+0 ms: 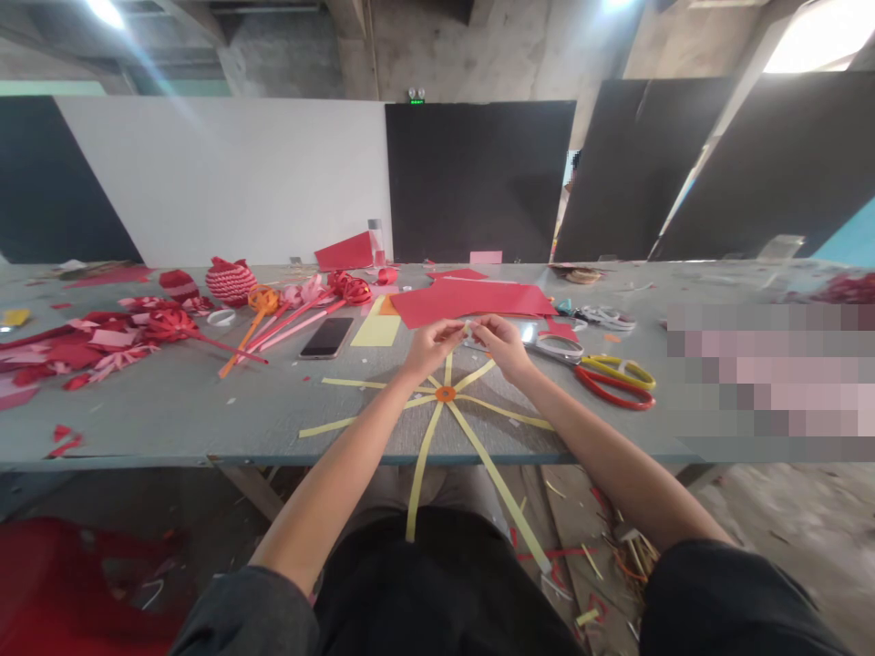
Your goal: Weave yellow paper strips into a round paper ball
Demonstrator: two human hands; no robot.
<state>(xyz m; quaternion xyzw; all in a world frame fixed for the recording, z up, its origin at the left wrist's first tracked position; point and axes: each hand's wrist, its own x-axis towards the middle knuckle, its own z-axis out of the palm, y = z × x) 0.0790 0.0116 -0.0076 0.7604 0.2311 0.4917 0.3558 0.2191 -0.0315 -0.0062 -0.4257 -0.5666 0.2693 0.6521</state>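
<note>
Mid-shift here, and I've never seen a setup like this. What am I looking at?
There is no machine: these are a person's bare hands, seen in one picture from a camera on their head, facing forward and down. The left hand and right hand meet over the table, fingertips around a small pale piece, too small to identify. Near them, yellow strips fan out from an orange disc. Beyond lie a phone and red paper; to the right, red-and-yellow scissors; to the left, red and pink paper pieces.

Two hands (pixel 434 347), eight long yellow strips (pixel 422 466), one orange disc (pixel 452 394), one phone (pixel 326 338)
</note>
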